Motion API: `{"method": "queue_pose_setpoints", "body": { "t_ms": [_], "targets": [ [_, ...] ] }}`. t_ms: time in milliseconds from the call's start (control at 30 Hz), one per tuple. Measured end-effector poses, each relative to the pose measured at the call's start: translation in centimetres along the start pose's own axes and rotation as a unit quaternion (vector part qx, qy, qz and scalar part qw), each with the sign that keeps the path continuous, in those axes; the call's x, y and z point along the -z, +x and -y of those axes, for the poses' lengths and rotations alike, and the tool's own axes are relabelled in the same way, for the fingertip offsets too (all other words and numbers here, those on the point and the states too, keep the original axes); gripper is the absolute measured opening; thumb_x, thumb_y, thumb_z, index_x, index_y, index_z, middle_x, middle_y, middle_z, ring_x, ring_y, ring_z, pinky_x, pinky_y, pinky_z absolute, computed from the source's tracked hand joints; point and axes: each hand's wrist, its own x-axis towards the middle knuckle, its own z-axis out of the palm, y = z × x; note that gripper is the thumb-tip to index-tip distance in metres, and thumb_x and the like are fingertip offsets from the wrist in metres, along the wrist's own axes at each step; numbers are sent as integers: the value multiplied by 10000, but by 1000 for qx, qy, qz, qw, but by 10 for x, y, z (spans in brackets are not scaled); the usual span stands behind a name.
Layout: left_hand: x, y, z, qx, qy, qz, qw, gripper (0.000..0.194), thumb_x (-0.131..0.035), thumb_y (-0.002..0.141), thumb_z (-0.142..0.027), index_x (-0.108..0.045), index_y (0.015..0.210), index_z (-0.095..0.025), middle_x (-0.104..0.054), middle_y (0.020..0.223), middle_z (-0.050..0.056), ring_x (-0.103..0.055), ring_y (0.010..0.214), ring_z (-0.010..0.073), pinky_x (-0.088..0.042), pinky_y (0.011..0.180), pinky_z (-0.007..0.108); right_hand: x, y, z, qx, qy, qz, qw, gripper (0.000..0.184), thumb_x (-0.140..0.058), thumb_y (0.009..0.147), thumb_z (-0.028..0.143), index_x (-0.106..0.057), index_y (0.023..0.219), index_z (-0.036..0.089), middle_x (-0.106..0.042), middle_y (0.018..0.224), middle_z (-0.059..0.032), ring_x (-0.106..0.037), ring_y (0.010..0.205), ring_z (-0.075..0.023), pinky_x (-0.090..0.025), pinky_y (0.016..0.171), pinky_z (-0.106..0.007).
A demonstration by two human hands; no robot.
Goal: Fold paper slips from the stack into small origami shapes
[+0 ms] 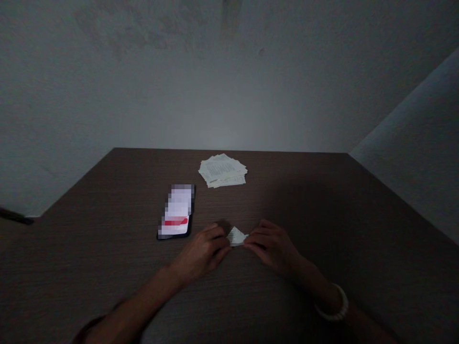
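"Paper, folded small: where is it?"
"On the bench, between the left hand and the right hand."
"How are they placed?"
"The left pinches one end, the right grips the other."
"Anything else nearby?"
"A lit phone near the left hand; farther back, a loose pile of printed sheets."

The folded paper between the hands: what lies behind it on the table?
Behind the folded paper, toward the wall, lies a loose pile of printed sheets. What the paper, left hand and right hand cover is hidden.
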Motion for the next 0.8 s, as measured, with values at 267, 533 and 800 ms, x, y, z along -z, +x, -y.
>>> {"method": "queue_pose_setpoints", "body": {
  "t_ms": [267,533,800],
  "targets": [
    [5,-4,3,-11,-20,0,1000,194,-506,941,-178,-679,860,-148,-630,807,46,-557,812,191,-467,773,357,-1,-1,-1,-11,13,-3,1000,59,-626,881,191,-679,902,204,-725,843,-1,-577,755,-169,-445,720,-300],
    [-4,3,4,75,-71,-52,993,160,-560,919,-222,-682,845,-151,-653,798,49,-573,798,194,-471,737,343,-3,3,5,-141,50,-25,988,159,-674,818,172,-666,970,216,-675,802,-5,-586,729,-155,-460,656,-264],
    [-2,5,-3,97,-70,-46,992,142,-556,895,-179,-680,830,-155,-617,847,52,-577,806,189,-466,709,323,-6,4,3,-157,40,-42,986,192,-715,786,178,-664,967,217,-655,785,7,-581,760,-155,-458,693,-270]
  ]
}}
